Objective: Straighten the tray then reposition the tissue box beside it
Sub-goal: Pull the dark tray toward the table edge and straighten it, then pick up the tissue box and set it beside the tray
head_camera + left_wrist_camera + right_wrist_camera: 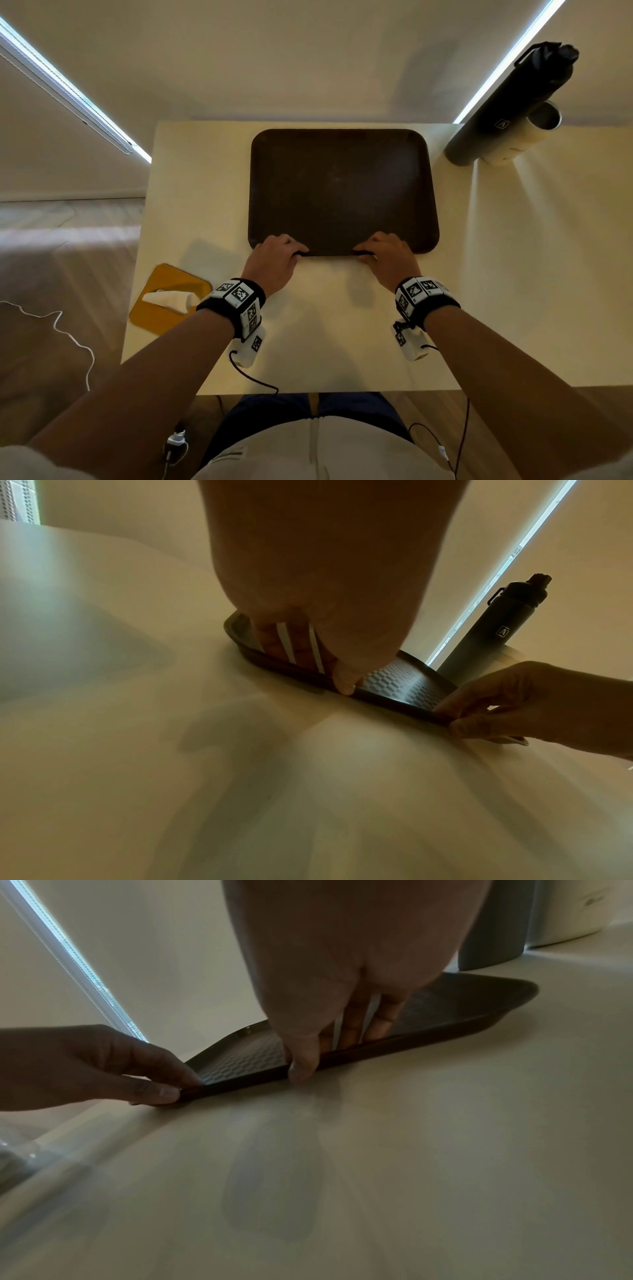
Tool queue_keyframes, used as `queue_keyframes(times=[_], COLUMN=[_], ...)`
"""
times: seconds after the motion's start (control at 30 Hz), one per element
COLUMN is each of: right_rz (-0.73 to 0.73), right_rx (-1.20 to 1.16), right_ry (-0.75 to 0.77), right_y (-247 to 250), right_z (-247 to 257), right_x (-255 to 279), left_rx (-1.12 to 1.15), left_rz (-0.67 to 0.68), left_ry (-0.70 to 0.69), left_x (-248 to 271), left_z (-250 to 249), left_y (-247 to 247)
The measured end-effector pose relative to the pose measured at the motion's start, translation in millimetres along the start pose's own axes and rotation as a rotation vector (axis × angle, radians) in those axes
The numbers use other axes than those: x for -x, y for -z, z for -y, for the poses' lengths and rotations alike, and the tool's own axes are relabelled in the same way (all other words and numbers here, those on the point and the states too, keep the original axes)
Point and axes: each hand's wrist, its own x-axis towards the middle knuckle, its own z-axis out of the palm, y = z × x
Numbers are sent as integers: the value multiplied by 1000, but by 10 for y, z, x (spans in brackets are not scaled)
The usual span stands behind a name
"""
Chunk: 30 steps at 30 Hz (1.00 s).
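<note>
A dark brown rectangular tray [342, 185] lies flat on the pale table, its sides roughly square with the table's edges. My left hand [279, 251] pinches the tray's near rim at the left, thumb outside and fingers inside the tray [404, 680]. My right hand [382, 250] pinches the same near rim further right, as the right wrist view shows on the tray [445, 1020]. A yellow tissue box [161, 305] with a white tissue sticking out lies near the table's left edge, below and left of the tray, partly behind my left wrist.
A tall black bottle [493, 109] and a cream cup [527, 137] stand at the table's [325, 325] back right corner, close to the tray. Bare tabletop lies in front of the tray. Cables hang at the table's near edge and on the floor at left.
</note>
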Motion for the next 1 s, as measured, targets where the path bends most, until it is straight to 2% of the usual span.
queue_keyframes(times=[0.53,0.67,0.73,0.83,1.0], right_rz=[16,27,41,63,131], right_rx=[14,49,61,16,-140], right_ry=[19,28,69,181,457], right_y=[-1,1,14,53,54], right_z=[-1,30,98,350,1084], right_x=[10,44,63,111,159], left_rx=[14,56,83,95,70], left_rz=[-34,10,-4,-106,-318], left_ry=[34,44,24,-2,102], left_x=[50,70,138,380,1125], left_z=[-21,-62,-93,-113,67], left_y=[-34,-1,53,188,477])
